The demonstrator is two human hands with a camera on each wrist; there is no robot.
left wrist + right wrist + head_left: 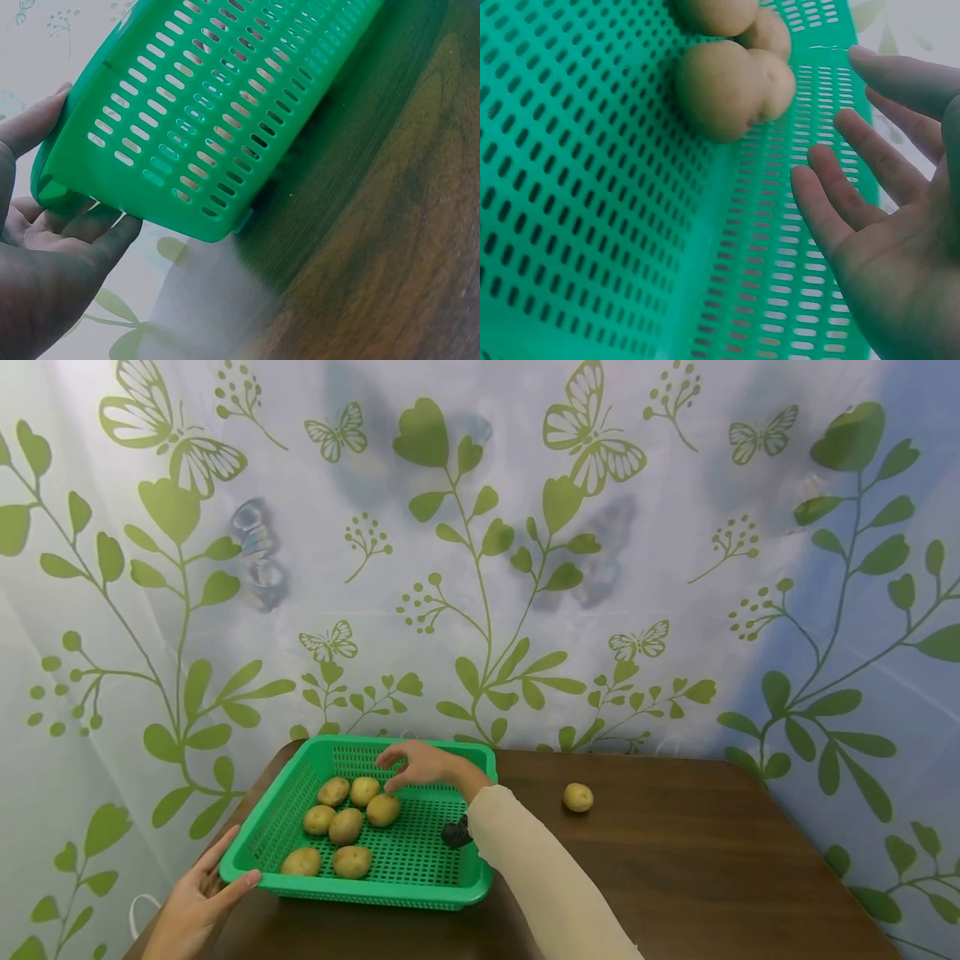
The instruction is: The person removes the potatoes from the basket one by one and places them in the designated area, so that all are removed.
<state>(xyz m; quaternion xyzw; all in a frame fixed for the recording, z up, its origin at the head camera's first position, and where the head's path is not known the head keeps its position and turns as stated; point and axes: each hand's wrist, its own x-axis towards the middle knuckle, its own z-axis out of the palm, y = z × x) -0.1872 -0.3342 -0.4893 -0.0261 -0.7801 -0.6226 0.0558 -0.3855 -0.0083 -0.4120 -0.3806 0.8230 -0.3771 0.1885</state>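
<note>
A green plastic basket (375, 893) with slotted walls stands on the table and holds several potatoes (346, 827), mostly toward its left side. My left hand (197, 893) grips the basket's near left corner, thumb over the rim; in the left wrist view, the fingers (112, 232) curl beneath that rim. Over the basket's far half hovers my right hand (427, 764), its fingers spread and holding nothing. The right wrist view has this hand (885, 202) beside the slotted wall, apart from the nearby potatoes (721, 90).
One lone potato (577, 797) lies on the brown wooden table (675, 860), right of the basket. A curtain (480, 568) printed with green leaves and butterflies hangs behind the table. A dark object (455, 833) sits at my right wrist.
</note>
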